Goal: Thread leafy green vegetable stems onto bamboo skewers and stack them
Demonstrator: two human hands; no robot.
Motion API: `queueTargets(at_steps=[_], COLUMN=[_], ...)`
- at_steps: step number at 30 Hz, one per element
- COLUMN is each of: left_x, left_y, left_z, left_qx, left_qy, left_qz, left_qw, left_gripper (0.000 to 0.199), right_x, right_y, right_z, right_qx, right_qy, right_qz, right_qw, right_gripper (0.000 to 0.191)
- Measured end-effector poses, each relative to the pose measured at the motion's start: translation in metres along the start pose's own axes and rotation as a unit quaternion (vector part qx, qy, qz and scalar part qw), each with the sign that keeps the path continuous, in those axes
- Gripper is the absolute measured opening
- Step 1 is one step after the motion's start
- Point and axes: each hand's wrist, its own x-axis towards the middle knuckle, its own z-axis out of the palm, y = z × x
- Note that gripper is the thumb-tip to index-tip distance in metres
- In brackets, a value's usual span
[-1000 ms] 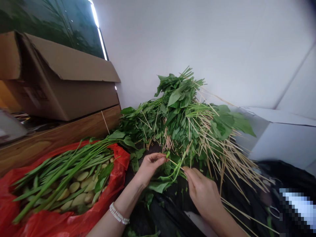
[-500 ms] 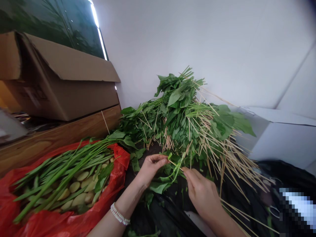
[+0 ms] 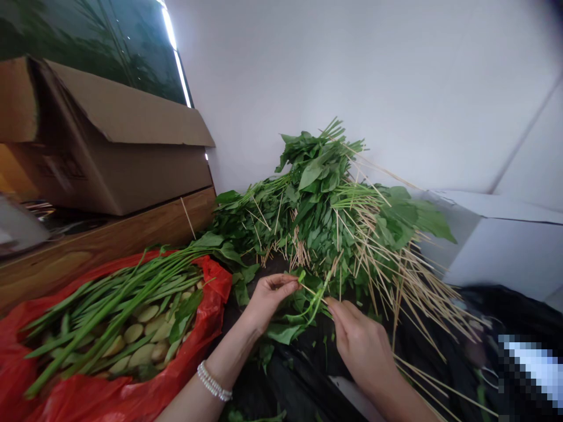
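My left hand (image 3: pixel 266 300), with thumb and forefinger closed in a pinch, holds a bit of green stalk at the tip of a thin bamboo skewer (image 3: pixel 309 291). In my right hand (image 3: pixel 363 339) the other end of that skewer is gripped between curled fingers. Leafy greens (image 3: pixel 284 333) are threaded on it between the two hands, their stalks looped and their leaves drooping below. Just behind my hands rises a big heap of skewered leafy greens (image 3: pixel 321 173), with many bare skewer ends (image 3: pixel 407 272) fanning out to the right.
At left, a red plastic bag (image 3: pixel 215 293) holds long green stalks (image 3: pixel 127 299) and round pale slices (image 3: pixel 133 333). A cardboard box (image 3: pixel 145 176) rests on a wooden ledge (image 3: pixel 171 228). White boxes (image 3: pixel 505 252) stand at right. Black plastic (image 3: pixel 281 387) lies beneath my hands.
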Motion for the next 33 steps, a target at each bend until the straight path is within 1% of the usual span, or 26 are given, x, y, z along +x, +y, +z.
queueTargets(at_steps=[5, 10, 17, 20, 24, 27, 29, 31, 33], left_x=[-0.001, -0.001, 0.001, 0.001, -0.003, -0.004, -0.001, 0.004, 0.008], left_y=[0.002, 0.000, -0.001, -0.004, -0.009, -0.008, -0.004, -0.001, -0.001], left_z=[0.001, 0.001, -0.003, -0.003, 0.003, 0.003, -0.001, -0.007, -0.013], left_qx=[0.012, 0.003, 0.019, 0.026, 0.038, 0.048, 0.053, 0.070, 0.131], left_qy=[0.002, -0.021, -0.029, -0.046, -0.097, -0.118, -0.103, -0.062, -0.033], left_qz=[-0.003, -0.025, -0.013, -0.024, -0.032, -0.011, 0.024, 0.061, 0.093], left_qw=[1.000, 0.999, 0.999, 0.998, 0.994, 0.992, 0.993, 0.994, 0.986], left_gripper=[0.030, 0.030, 0.027, 0.024, 0.026, 0.029, 0.034, 0.038, 0.030], right_x=[-0.002, -0.004, -0.004, -0.004, -0.004, -0.001, 0.001, 0.003, 0.004], right_y=[0.000, -0.001, -0.002, -0.003, -0.007, -0.007, -0.004, 0.002, 0.007], right_z=[0.002, 0.005, 0.005, 0.006, 0.007, 0.004, -0.002, -0.012, -0.022], right_qx=[-0.005, 0.014, 0.015, 0.011, 0.009, 0.018, 0.039, 0.069, 0.096], right_qy=[-0.008, 0.000, -0.008, -0.007, -0.010, -0.004, 0.016, 0.061, 0.111], right_qz=[0.006, 0.007, 0.006, 0.006, -0.001, -0.001, -0.008, -0.018, -0.024], right_qw=[1.000, 1.000, 1.000, 1.000, 1.000, 1.000, 0.999, 0.996, 0.989], right_gripper=[0.030, 0.029, 0.030, 0.030, 0.034, 0.030, 0.026, 0.021, 0.017])
